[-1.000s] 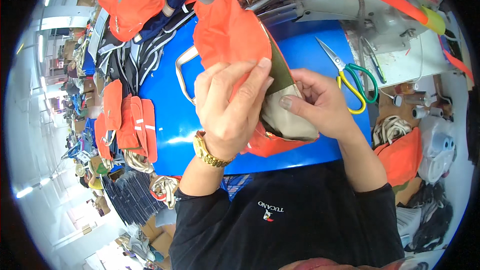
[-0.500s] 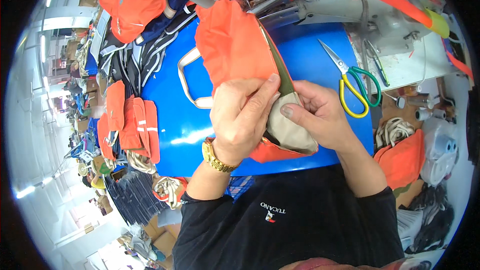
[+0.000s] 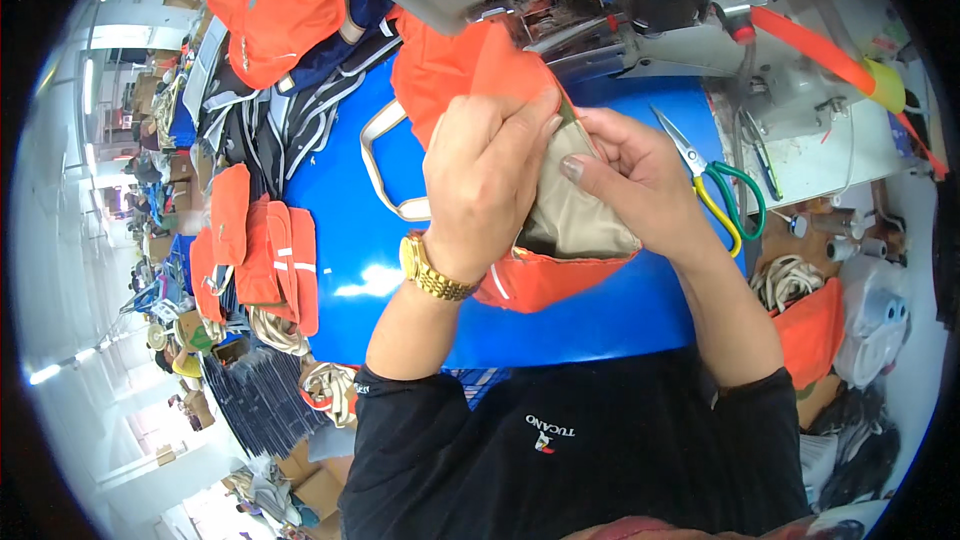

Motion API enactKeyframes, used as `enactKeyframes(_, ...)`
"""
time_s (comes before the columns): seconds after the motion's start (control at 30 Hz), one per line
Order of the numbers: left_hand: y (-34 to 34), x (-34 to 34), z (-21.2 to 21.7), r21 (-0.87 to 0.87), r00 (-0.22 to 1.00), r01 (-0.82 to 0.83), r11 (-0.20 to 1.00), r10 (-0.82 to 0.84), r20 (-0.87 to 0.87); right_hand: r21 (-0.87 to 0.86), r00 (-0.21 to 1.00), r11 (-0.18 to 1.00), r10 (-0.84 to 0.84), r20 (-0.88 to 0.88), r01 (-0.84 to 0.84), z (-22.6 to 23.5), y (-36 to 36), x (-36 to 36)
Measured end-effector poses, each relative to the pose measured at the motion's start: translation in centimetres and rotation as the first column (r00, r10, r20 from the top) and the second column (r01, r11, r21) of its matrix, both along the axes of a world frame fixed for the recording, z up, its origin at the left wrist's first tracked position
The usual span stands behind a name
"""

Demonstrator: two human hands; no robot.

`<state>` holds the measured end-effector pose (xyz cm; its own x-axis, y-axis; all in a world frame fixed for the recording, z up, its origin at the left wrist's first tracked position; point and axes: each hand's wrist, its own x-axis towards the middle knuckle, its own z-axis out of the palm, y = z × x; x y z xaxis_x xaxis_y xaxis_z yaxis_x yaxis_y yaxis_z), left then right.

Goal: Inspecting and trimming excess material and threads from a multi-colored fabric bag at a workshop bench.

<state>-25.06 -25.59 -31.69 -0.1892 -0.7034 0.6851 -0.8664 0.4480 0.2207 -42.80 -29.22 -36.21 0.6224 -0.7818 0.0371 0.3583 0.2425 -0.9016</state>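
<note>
One bag (image 3: 580, 215) is grasped by the fingers (image 3: 528, 132) of left hand (image 3: 482, 175) and right hand (image 3: 648, 188) (scissors (image 3: 692, 155) at counter's (image 3: 560, 340) right edge).

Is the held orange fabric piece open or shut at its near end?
Open: near the edge of the orange fabric piece, a dark gap shows beside the beige lining.

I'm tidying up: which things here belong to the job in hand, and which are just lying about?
In hand:
- beige-lined orange fabric, held by left hand and right hand
- blue tabletop

Apparently idle:
- scissors
- overlapping orange pieces
- dark white-edged fabric
</note>
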Motion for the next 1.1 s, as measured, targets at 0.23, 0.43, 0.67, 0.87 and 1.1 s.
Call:
enactKeyframes(0.23, 0.5, 0.6, 1.8, 0.146, 0.991, 0.137, 0.98, -0.137, -0.015, -0.081, 0.996, 0.996, 0.039, -0.083, -0.046, 1.4, -1.5, -0.4)
enactKeyframes(0.43, 6.7, 0.5, 3.5, 0.591, 0.904, 0.279, 0.757, -0.415, 0.105, -0.047, 0.906, 0.986, 0.125, -0.405, -0.158, 1.0, 0.3, -2.8)
enactKeyframes(0.67, 12.9, -5.4, 0.7, 0.602, 0.893, 0.361, 0.712, -0.45, -0.002, -0.207, 0.864, 0.977, -0.056, -0.501, -0.057, 0.2, 6.3, -3.2)
enactKeyframes(0.87, 5.4, -0.5, 2.7, 0.112, 0.928, 0.184, 0.976, -0.21, 0.306, -0.254, 0.885, 0.964, -0.05, -0.462, -0.078, -2.7, 6.9, -5.4)
enactKeyframes(1.1, -1.0, 2.0, 0.9, -0.056, 0.902, -0.033, 0.998, 0.054, 0.428, -0.116, 0.955, 0.988, -0.127, -0.269, 0.099, -0.8, 0.6, -0.2)
